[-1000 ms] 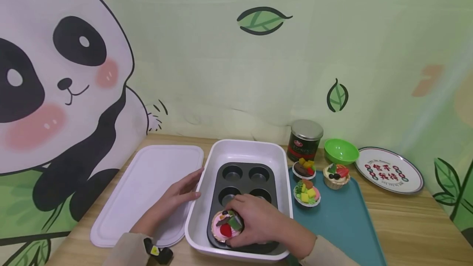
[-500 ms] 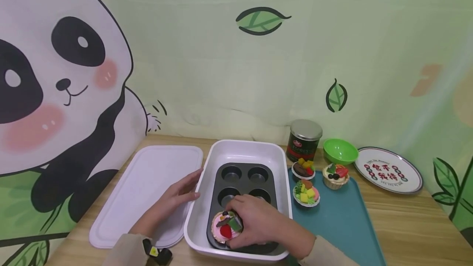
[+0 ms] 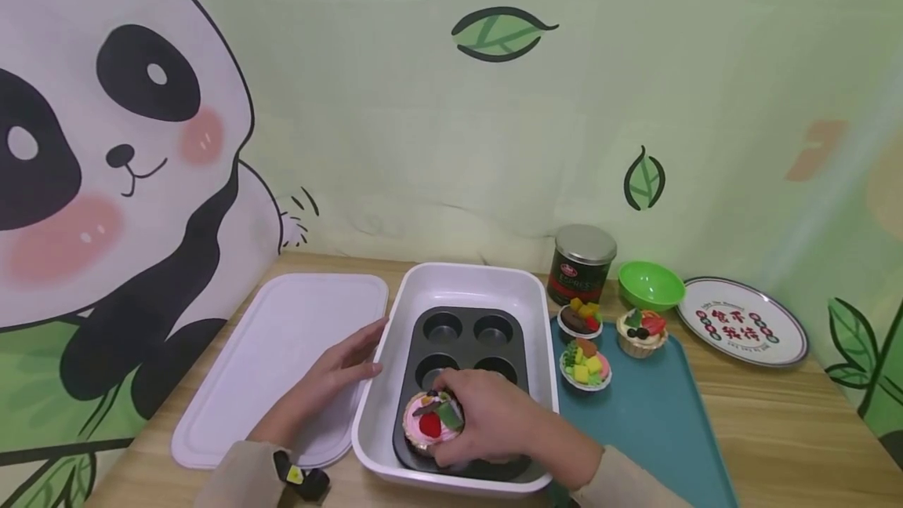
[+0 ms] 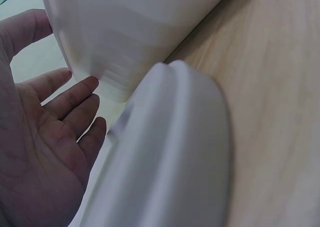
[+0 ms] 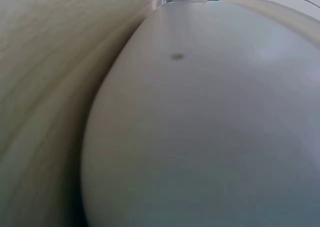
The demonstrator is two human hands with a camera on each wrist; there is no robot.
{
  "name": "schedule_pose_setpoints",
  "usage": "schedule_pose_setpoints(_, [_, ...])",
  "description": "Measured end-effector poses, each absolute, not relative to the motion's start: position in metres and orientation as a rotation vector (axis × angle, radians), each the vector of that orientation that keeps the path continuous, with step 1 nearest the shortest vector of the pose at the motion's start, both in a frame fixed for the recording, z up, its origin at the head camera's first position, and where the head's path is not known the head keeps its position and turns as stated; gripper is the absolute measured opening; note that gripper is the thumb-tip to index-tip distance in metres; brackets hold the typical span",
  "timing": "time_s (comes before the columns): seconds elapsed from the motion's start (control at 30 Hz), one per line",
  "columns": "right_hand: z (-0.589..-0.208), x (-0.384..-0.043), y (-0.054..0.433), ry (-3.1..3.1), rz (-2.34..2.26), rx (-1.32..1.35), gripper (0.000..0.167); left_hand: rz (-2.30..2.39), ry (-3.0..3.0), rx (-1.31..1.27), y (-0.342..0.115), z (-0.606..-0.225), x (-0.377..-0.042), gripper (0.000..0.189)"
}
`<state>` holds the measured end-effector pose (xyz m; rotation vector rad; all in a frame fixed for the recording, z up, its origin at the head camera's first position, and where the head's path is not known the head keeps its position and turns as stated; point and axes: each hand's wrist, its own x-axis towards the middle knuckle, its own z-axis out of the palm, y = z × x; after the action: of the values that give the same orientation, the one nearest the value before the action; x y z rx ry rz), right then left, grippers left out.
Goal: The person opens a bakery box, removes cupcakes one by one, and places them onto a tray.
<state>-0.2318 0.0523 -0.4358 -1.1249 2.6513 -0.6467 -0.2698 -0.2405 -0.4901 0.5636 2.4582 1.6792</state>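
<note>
My right hand (image 3: 490, 418) grips a cupcake (image 3: 430, 426) with pink cream, a red berry and a green piece on top. The cupcake is at the near left cup of a dark muffin tin (image 3: 469, 347), which lies inside a white rectangular container (image 3: 487, 288). Whether its base touches the cup is hidden. In the right wrist view only the container's outer wall (image 5: 200, 117) and the table show. My left hand (image 3: 339, 371) rests with extended fingers against the container's left side; in the left wrist view its fingertips (image 4: 90, 82) touch the wall.
A white lid (image 3: 282, 359) lies left of the container. On the right, a teal tray (image 3: 649, 414) carries three cupcakes, one with a strawberry (image 3: 640, 333). Behind it stand an espresso tin (image 3: 582, 265), a green bowl (image 3: 650, 286) and a white plate (image 3: 741, 335).
The pink cupcake has come up slightly in my right hand's grip and tilted a little during the last half second. My left hand stays where it was on the container.
</note>
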Motion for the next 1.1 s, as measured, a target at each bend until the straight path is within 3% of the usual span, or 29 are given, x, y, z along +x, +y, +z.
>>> schedule_pose_setpoints(0.53, [-0.4372, -0.2296, 0.0508, 2.670, -0.482, -1.217, 0.065, 1.683, 2.453, 0.588, -0.2419, -0.4918, -0.2699, 0.067])
schedule_pose_setpoints(1.1, [-0.4283, -0.2299, 0.0550, 2.571, -0.862, -1.173, 0.068, 1.670, 2.460, 0.589, -0.2415, -0.4914, -0.2714, 0.068])
